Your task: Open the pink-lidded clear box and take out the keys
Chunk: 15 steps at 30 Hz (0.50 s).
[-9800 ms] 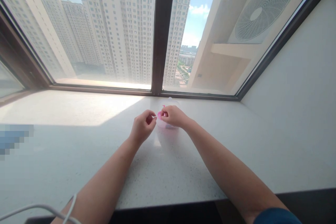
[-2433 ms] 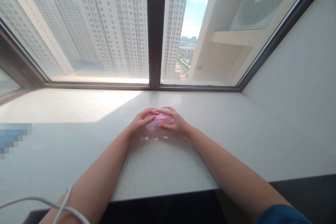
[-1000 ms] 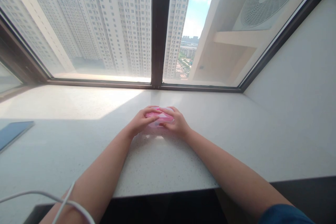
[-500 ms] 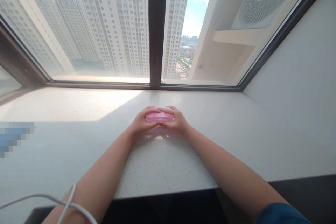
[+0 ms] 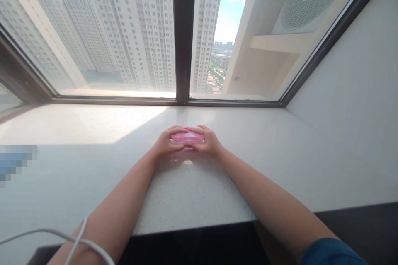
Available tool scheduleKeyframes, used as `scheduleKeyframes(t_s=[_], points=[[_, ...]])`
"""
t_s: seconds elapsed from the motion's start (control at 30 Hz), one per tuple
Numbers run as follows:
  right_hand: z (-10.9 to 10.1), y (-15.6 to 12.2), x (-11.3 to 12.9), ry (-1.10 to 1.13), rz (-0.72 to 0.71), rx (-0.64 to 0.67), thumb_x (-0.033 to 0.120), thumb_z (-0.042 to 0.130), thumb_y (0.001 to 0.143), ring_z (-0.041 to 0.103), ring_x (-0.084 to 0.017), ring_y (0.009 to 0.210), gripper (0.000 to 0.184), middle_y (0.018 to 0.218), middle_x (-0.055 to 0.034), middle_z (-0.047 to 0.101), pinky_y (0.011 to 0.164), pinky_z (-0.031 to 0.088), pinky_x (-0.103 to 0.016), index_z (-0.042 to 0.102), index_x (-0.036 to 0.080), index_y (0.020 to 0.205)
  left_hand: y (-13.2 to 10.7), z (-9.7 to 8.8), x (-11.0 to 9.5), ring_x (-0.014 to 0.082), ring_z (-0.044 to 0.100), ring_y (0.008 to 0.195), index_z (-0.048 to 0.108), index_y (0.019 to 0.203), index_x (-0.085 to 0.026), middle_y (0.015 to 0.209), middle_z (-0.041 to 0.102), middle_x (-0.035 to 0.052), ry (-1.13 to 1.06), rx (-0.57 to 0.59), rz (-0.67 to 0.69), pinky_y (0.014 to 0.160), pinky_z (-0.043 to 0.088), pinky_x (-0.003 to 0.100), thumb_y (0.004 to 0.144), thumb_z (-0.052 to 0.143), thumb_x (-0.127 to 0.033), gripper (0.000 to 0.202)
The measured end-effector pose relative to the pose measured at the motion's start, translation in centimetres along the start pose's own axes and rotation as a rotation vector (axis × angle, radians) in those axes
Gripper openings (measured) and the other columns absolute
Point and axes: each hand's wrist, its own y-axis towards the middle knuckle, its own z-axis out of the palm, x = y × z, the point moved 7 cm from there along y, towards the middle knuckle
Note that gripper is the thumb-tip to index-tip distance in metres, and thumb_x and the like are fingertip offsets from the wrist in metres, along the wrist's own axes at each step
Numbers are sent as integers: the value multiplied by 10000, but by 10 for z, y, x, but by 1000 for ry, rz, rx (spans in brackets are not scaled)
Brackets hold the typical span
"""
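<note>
Between my two hands is a pink, see-through rounded container (image 5: 188, 137), held low over the white speckled sill; I cannot tell whether its underside touches the stone. My left hand (image 5: 169, 140) wraps its left side, fingers over the top and thumb along the near face. On the right side my right hand (image 5: 207, 141) grips it the same way, with the thumbs nearly meeting in front. Fingers cover both ends of the container, so its full shape and any contents are hidden. A pinkish shadow with a bright spot falls just in front of it.
A wide window with a dark frame (image 5: 183, 41) rises behind the sill (image 5: 192, 198). White cables (image 5: 46, 230) cross my left forearm at lower left. A blurred-out blue patch (image 5: 15, 161) lies at the left edge. A white wall (image 5: 351, 103) bounds the right side.
The whole view has shifted very slightly. Both hands keep the same grip on the pink container, and nothing is visibly let go or opened.
</note>
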Motion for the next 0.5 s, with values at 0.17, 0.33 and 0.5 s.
scheduleKeyframes(t_s=[0.17, 0.33, 0.5], points=[[-3, -3, -18, 306, 104, 231, 278, 771, 668, 584, -217, 1060, 1130, 1299, -113, 493, 889, 484, -378, 5, 301, 1498, -1, -1, -1, 259, 577, 1081, 656, 1119, -211, 1162, 608, 95, -39, 33, -73, 923, 458, 394, 680, 729, -314, 456], [-5, -9, -33, 424, 218, 300, 306, 763, 676, 604, -214, 1025, 1018, 1197, -123, 571, 907, 476, -387, 160, 198, 1489, -3, 0, 1, 290, 515, 1181, 665, 1108, -229, 1266, 547, 101, -40, 50, -94, 1000, 413, 434, 678, 732, -327, 446], [-4, -6, -25, 313, 208, 230, 281, 777, 640, 584, -231, 1032, 853, 1240, -133, 546, 846, 496, -350, 373, 175, 1384, -5, 0, 3, 308, 475, 1226, 664, 1116, -241, 1334, 487, 106, -3, 48, -121, 1027, 395, 454, 683, 733, -357, 454]])
